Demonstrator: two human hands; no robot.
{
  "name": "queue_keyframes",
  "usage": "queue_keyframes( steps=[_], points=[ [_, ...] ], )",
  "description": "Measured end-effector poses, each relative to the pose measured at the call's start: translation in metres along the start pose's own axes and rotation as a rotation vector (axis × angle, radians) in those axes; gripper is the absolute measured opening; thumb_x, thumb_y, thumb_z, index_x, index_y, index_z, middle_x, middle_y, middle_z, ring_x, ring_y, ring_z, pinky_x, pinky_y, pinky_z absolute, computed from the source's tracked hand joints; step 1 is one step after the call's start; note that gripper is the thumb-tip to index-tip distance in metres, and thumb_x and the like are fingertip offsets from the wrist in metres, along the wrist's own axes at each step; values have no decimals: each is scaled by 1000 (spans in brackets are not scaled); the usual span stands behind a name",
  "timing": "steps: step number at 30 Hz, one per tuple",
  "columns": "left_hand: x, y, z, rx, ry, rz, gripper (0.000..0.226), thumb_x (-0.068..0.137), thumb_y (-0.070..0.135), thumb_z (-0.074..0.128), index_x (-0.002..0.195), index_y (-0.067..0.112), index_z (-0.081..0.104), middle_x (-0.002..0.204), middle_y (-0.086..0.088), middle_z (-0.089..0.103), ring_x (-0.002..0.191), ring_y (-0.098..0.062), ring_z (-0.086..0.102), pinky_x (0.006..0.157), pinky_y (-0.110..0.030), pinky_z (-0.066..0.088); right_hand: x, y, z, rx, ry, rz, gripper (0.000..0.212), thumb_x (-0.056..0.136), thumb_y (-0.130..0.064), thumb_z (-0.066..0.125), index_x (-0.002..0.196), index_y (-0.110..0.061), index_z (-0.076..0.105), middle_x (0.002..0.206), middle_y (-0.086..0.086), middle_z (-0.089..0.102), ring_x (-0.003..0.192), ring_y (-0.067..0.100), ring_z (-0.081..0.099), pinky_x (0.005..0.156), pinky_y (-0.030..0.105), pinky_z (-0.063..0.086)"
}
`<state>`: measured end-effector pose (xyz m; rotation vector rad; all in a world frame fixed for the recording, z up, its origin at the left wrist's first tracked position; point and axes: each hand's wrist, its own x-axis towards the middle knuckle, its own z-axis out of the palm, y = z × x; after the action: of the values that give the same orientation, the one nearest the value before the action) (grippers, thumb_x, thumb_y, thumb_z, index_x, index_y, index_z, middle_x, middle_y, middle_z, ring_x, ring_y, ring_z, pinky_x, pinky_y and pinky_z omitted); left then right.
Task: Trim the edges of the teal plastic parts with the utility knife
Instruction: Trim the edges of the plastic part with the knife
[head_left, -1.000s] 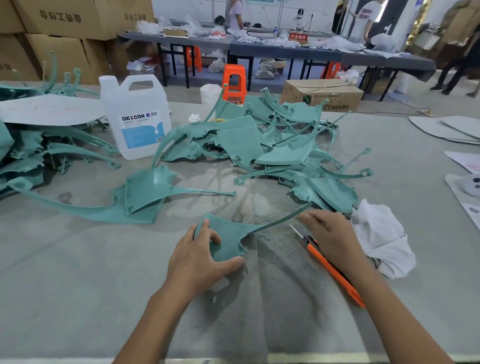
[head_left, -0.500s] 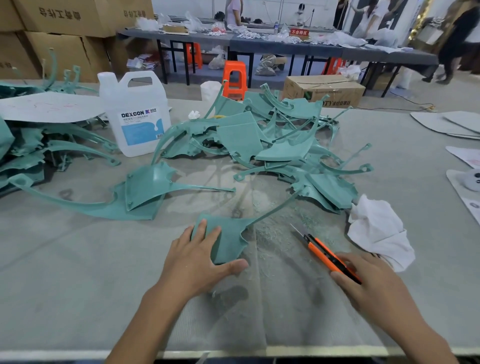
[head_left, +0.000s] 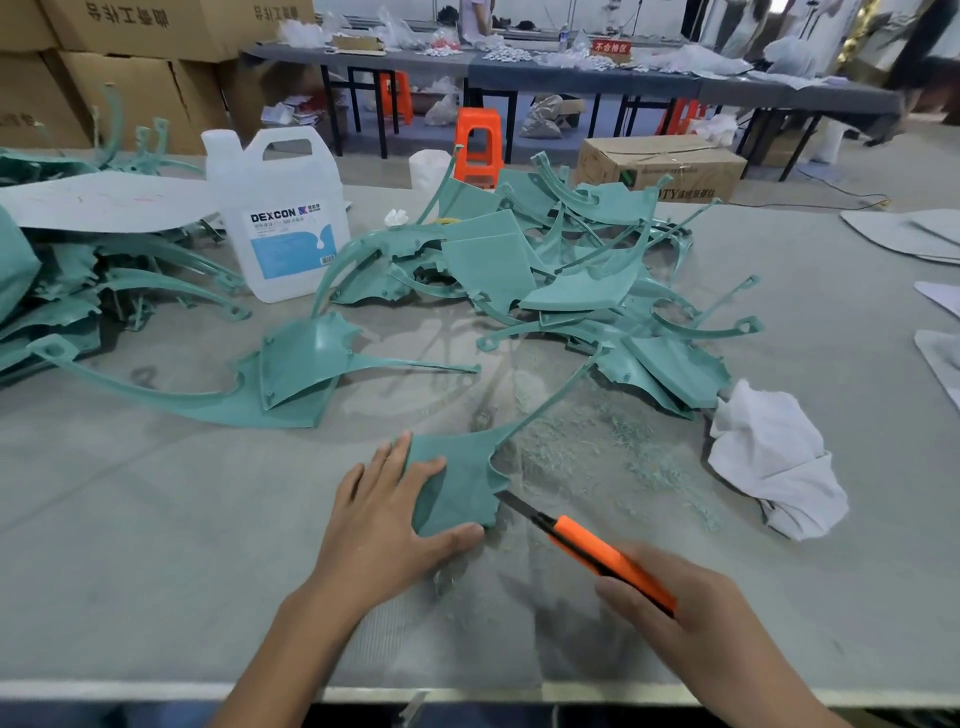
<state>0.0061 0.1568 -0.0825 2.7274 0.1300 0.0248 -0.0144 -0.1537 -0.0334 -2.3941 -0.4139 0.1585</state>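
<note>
A teal plastic part (head_left: 462, 475) with a long thin spike lies flat on the grey table (head_left: 156, 545) near the front edge. My left hand (head_left: 384, 525) presses on its left side, fingers spread, thumb along its near edge. My right hand (head_left: 675, 618) grips the orange utility knife (head_left: 597, 553) by its rear end. The knife's dark blade tip touches the part's right edge. A heap of several teal parts (head_left: 545, 270) lies behind, and one large winged part (head_left: 296, 374) lies to the left.
A white DEXCON jug (head_left: 280, 218) stands at the back left beside more teal parts (head_left: 78, 291) under a grey sheet. A crumpled white cloth (head_left: 774, 457) lies to the right. Teal shavings (head_left: 597, 441) cover the table behind the knife. Cardboard boxes and tables stand beyond.
My right hand has picked the knife up from the table and swung its blade left to the part's right edge. My left hand stays on the part.
</note>
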Motion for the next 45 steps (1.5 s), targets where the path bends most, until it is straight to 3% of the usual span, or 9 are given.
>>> queue_keyframes(
  steps=[5, 8, 14, 19, 23, 32, 35, 40, 45],
  points=[
    [2, -1, 0, -16, -20, 9, 98, 63, 102, 30, 145, 50, 28, 167, 13, -7, 152, -6, -11, 123, -36, -4, 7, 4, 5, -91, 4, -28, 31, 79, -75, 47, 91, -52, 62, 73, -15, 62, 72, 5, 59, 64, 23, 47],
    [3, 1, -1, -8, -25, -3, 100, 62, 102, 27, 147, 49, 26, 167, 12, -7, 152, -7, -10, 123, -36, -3, 12, 5, 8, -122, 23, -34, 22, 79, -77, 42, 83, -60, 56, 75, -19, 61, 66, 5, 57, 60, 23, 44],
    [3, 2, -1, -9, -41, -7, 100, 62, 103, 24, 147, 51, 23, 166, 12, -10, 152, -7, -13, 123, -37, -4, 13, 6, 11, -105, 38, -30, 27, 81, -74, 46, 94, -54, 58, 73, -16, 63, 68, 6, 60, 60, 21, 45],
    [4, 2, 0, -2, -40, -6, 99, 63, 101, 26, 147, 50, 24, 167, 12, -10, 152, -8, -11, 123, -37, -4, 27, 7, 10, -151, 94, -4, 34, 82, -73, 42, 75, -41, 53, 60, -11, 57, 60, 6, 56, 55, 21, 39],
    [4, 2, 0, -11, -30, -11, 102, 59, 104, 22, 146, 50, 24, 167, 12, -9, 152, -8, -9, 123, -37, -4, 27, 7, 11, -116, 68, -9, 41, 82, -73, 44, 86, -35, 61, 70, -15, 61, 65, 8, 59, 58, 24, 44],
    [2, 7, 1, 10, 13, -24, 101, 65, 101, 24, 149, 47, 23, 167, 10, -8, 153, -10, -8, 123, -37, -4, 27, 6, 11, -184, 106, -6, 29, 87, -67, 50, 80, -38, 52, 64, -10, 58, 60, 9, 56, 60, 31, 47],
    [1, 9, -1, 15, 3, -37, 102, 65, 101, 24, 151, 47, 18, 167, 8, -11, 153, -11, -9, 123, -36, -5, 26, 10, 9, -228, 97, -9, 42, 85, -73, 40, 88, -35, 57, 67, -11, 58, 64, 9, 57, 61, 31, 48],
    [-8, 8, -8, 77, -165, 23, 124, 46, 111, 24, 151, 55, -10, 163, 9, -26, 148, -13, -14, 122, -40, -1, 28, 10, 13, -198, 240, 81, 10, 94, -53, 56, 95, -43, 56, 64, -8, 60, 62, 10, 59, 57, 30, 46],
    [-22, 5, -12, 47, 13, 97, 107, 62, 102, 33, 153, 47, 24, 165, 14, 11, 140, -11, 9, 116, -33, 18, 24, 17, 15, 0, 387, 185, 11, 91, -50, 60, 95, -40, 62, 57, -7, 58, 55, 6, 56, 52, 25, 41]
  ],
)
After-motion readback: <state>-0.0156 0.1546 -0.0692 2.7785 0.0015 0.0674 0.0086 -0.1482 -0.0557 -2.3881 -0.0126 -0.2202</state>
